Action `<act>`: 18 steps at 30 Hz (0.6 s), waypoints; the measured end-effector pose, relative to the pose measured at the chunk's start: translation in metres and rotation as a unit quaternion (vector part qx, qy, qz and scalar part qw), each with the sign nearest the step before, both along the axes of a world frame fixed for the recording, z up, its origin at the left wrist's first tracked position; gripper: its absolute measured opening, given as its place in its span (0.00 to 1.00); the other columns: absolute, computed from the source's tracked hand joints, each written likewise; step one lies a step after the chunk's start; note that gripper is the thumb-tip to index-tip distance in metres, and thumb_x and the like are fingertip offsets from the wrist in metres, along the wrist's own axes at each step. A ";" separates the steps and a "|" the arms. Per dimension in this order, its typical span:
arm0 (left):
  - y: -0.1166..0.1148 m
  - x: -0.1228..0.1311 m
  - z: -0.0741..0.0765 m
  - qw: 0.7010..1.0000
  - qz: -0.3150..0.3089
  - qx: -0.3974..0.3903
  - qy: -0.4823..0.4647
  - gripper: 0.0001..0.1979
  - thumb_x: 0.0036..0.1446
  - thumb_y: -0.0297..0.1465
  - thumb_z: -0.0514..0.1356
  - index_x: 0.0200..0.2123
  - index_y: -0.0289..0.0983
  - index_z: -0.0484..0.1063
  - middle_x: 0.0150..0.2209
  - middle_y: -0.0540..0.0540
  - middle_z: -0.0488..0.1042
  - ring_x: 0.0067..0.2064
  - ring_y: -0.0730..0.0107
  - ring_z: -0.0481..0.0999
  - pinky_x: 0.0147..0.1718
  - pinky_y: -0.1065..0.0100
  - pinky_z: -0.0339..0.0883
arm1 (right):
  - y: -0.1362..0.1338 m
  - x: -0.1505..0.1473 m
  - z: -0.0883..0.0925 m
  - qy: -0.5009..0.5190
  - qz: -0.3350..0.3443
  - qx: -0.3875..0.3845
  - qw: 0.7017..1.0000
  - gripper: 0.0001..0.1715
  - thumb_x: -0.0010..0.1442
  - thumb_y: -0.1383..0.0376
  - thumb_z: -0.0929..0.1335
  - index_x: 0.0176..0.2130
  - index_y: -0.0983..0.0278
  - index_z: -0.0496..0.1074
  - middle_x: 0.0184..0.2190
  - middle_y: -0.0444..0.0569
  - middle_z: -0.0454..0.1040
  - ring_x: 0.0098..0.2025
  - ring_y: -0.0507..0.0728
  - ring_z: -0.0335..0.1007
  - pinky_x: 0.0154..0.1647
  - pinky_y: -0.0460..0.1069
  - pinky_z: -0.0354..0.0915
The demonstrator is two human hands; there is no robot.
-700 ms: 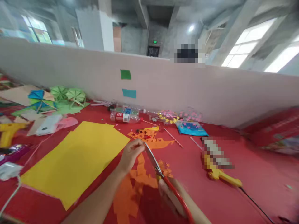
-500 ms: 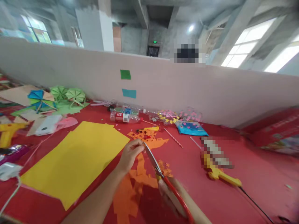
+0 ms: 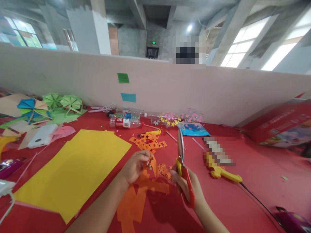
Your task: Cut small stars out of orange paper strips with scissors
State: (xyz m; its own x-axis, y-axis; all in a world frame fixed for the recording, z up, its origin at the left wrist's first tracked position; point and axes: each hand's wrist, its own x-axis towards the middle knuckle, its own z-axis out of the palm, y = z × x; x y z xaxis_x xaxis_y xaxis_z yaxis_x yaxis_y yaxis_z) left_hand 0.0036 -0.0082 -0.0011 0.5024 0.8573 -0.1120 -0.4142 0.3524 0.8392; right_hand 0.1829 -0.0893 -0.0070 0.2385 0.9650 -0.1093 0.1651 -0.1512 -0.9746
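My left hand [image 3: 136,166] pinches an orange paper piece [image 3: 153,166] between thumb and fingertips, above larger orange paper scraps [image 3: 132,202]. In my right hand [image 3: 195,186] is a pair of scissors [image 3: 181,145] with red and yellow handles. Its blades point up and away from me, apart from the paper, and look closed together. Between the hands lies a small pile of orange paper stars [image 3: 165,171]. Farther back, orange strips with star-shaped holes [image 3: 148,140] lie on the red table [image 3: 257,194].
Yellow paper sheets [image 3: 73,168] cover the left side. Behind are plastic bottles [image 3: 125,123], a blue packet [image 3: 194,129] and a low white partition [image 3: 155,81]. A yellow glue gun [image 3: 225,174] with a black cord lies right. Green folded-paper pieces [image 3: 71,102] stand at the back left.
The scissors have swung away from my left hand to the right, now pointing more upright. My left hand has lowered slightly with the orange paper. The whole view has shifted a little.
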 end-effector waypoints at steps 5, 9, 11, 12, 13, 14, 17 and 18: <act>-0.008 0.009 -0.008 0.997 -0.078 -0.004 0.015 0.07 0.41 0.29 0.59 0.18 0.36 0.64 0.18 0.53 0.59 0.23 0.76 0.61 0.25 0.72 0.61 | 0.005 0.001 0.002 0.046 0.037 -0.005 0.998 0.20 0.44 0.52 0.72 0.29 0.63 0.67 0.18 0.38 0.63 0.13 0.46 0.51 0.13 0.43 0.52; -0.005 0.013 -0.012 0.996 -0.049 0.038 0.064 0.06 0.42 0.30 0.59 0.19 0.36 0.65 0.21 0.52 0.63 0.25 0.75 0.62 0.27 0.72 0.60 | 0.006 -0.008 0.000 0.112 0.071 0.014 0.991 0.16 0.41 0.61 0.75 0.27 0.63 0.66 0.21 0.37 0.64 0.17 0.46 0.52 0.16 0.42 0.51; 0.000 0.013 -0.014 0.988 -0.005 0.096 0.125 0.05 0.45 0.32 0.59 0.22 0.36 0.67 0.24 0.50 0.66 0.29 0.73 0.65 0.32 0.71 0.60 | 0.006 -0.009 0.001 0.129 0.069 0.029 0.989 0.16 0.40 0.62 0.75 0.27 0.63 0.67 0.20 0.37 0.63 0.19 0.47 0.54 0.19 0.42 0.53; 0.003 0.013 -0.015 0.976 0.011 0.141 0.167 0.06 0.48 0.33 0.58 0.24 0.36 0.68 0.26 0.50 0.67 0.31 0.71 0.66 0.35 0.70 0.61 | 0.007 -0.008 0.001 0.136 0.063 0.039 0.988 0.16 0.40 0.62 0.75 0.27 0.63 0.67 0.20 0.37 0.64 0.20 0.48 0.56 0.21 0.43 0.54; 0.006 0.013 -0.017 0.957 0.020 0.190 0.218 0.08 0.51 0.35 0.58 0.24 0.37 0.67 0.27 0.50 0.67 0.33 0.70 0.66 0.37 0.69 0.61 | 0.007 -0.006 0.002 0.142 0.054 0.049 0.987 0.16 0.39 0.62 0.76 0.27 0.63 0.68 0.21 0.38 0.64 0.22 0.48 0.57 0.22 0.43 0.54; 0.009 0.013 -0.019 0.936 0.031 0.231 0.264 0.10 0.52 0.37 0.57 0.24 0.38 0.65 0.26 0.50 0.66 0.33 0.69 0.66 0.37 0.68 0.61 | 0.007 -0.003 0.003 0.150 0.044 0.061 0.986 0.17 0.39 0.62 0.76 0.27 0.63 0.68 0.22 0.39 0.65 0.23 0.49 0.57 0.23 0.43 0.55; 0.015 0.015 -0.028 0.867 0.037 0.356 0.348 0.12 0.56 0.40 0.54 0.26 0.39 0.65 0.31 0.49 0.66 0.35 0.66 0.66 0.39 0.65 0.62 | 0.008 0.004 0.005 0.178 0.013 0.091 0.980 0.19 0.39 0.61 0.77 0.29 0.63 0.68 0.24 0.39 0.64 0.25 0.49 0.58 0.26 0.44 0.56; 0.015 0.016 -0.030 0.849 0.024 0.383 0.363 0.12 0.57 0.40 0.53 0.27 0.39 0.65 0.32 0.48 0.67 0.35 0.65 0.67 0.40 0.64 0.62 | 0.008 0.006 0.006 0.191 0.006 0.097 0.977 0.20 0.39 0.60 0.77 0.29 0.62 0.68 0.24 0.39 0.64 0.25 0.49 0.58 0.26 0.44 0.56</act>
